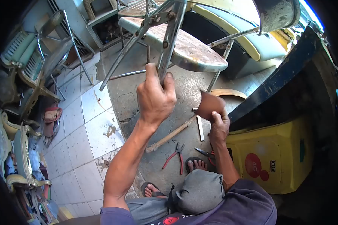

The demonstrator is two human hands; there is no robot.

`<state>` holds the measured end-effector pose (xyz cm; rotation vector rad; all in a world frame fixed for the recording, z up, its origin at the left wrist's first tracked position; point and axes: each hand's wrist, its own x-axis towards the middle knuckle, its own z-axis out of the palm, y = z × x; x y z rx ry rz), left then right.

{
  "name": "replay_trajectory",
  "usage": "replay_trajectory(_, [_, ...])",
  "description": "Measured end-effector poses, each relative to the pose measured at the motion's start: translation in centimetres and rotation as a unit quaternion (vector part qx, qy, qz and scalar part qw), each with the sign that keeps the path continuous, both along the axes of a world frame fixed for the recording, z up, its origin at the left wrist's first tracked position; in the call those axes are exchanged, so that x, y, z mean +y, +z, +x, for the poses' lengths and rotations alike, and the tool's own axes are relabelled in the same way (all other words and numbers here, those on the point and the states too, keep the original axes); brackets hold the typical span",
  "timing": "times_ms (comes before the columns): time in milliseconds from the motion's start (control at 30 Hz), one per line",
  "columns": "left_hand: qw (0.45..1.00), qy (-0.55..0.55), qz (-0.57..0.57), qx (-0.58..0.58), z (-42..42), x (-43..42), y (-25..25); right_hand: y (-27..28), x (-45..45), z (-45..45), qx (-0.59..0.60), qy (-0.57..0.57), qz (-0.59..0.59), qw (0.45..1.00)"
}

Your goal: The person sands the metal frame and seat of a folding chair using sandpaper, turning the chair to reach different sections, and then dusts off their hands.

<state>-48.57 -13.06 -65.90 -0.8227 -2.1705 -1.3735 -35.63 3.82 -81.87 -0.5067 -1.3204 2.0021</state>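
A folding chair with a rusty metal tube frame (pixel 172 39) and a worn, flat seat (pixel 184 47) is tipped up in front of me. My left hand (pixel 156 93) is closed round one tube of that frame, below a riveted joint. Between the thumb and fingers of my right hand (pixel 219 129) is a curved brown piece of sandpaper (pixel 210 105), held apart from the chair. Red-handled pliers (pixel 178 153) lie on the floor below my hands. A second pair of pliers (pixel 204 152) is partly hidden by my right forearm.
A wooden stick (pixel 172 137) and a short pale strip (pixel 200 128) lie on the concrete. At right stands a yellow box (pixel 274 150) under a dark slanted panel (pixel 278 78). Old chairs (pixel 58 45) and ornate frame parts (pixel 30 90) line the left side beside white tiles (pixel 75 146).
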Motion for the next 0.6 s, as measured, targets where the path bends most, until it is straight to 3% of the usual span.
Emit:
replay_trajectory(100, [0.998,-0.004,-0.007,-0.063,0.7,-0.3,0.0,5.8,-2.3,-1.2,0.057,-0.094,0.201,0.973])
replay_trajectory(167, [0.997,0.005,-0.007,-0.076,0.7,-0.3,0.2,8.6,-2.9,-2.8,0.065,-0.250,0.488,0.833])
replay_trajectory(200, [0.998,-0.001,-0.005,-0.064,0.7,-0.4,0.2,9.6,-3.2,-3.5,0.106,-0.269,0.559,0.777])
replay_trajectory(233, [0.998,-0.005,-0.005,-0.064,0.8,-0.3,0.2,10.5,-3.9,-3.6,0.094,-0.243,0.591,0.764])
replay_trajectory(333, [0.999,0.003,0.007,-0.052,1.1,-0.5,0.5,10.6,-5.1,-5.8,0.092,-0.219,0.619,0.749])
replay_trajectory(400, [0.997,0.008,0.002,-0.076,1.1,-0.9,0.4,7.1,-2.0,-9.6,0.080,-0.216,0.624,0.747])
replay_trajectory(433, [0.995,0.009,-0.006,-0.099,1.1,-1.2,0.3,7.3,-0.6,-8.9,0.062,-0.202,0.580,0.787])
replay_trajectory(467, [0.996,0.009,-0.010,-0.090,1.0,-1.5,0.4,7.1,0.6,-7.4,0.050,-0.199,0.467,0.860])
replay_trajectory(533, [0.996,0.020,-0.007,-0.089,1.2,-1.8,0.0,8.9,2.4,-5.3,0.010,-0.368,0.489,0.790])
replay_trajectory(600, [0.997,0.030,-0.003,-0.068,1.3,-2.2,-0.6,11.1,2.4,-3.4,-0.018,-0.342,0.382,0.859])
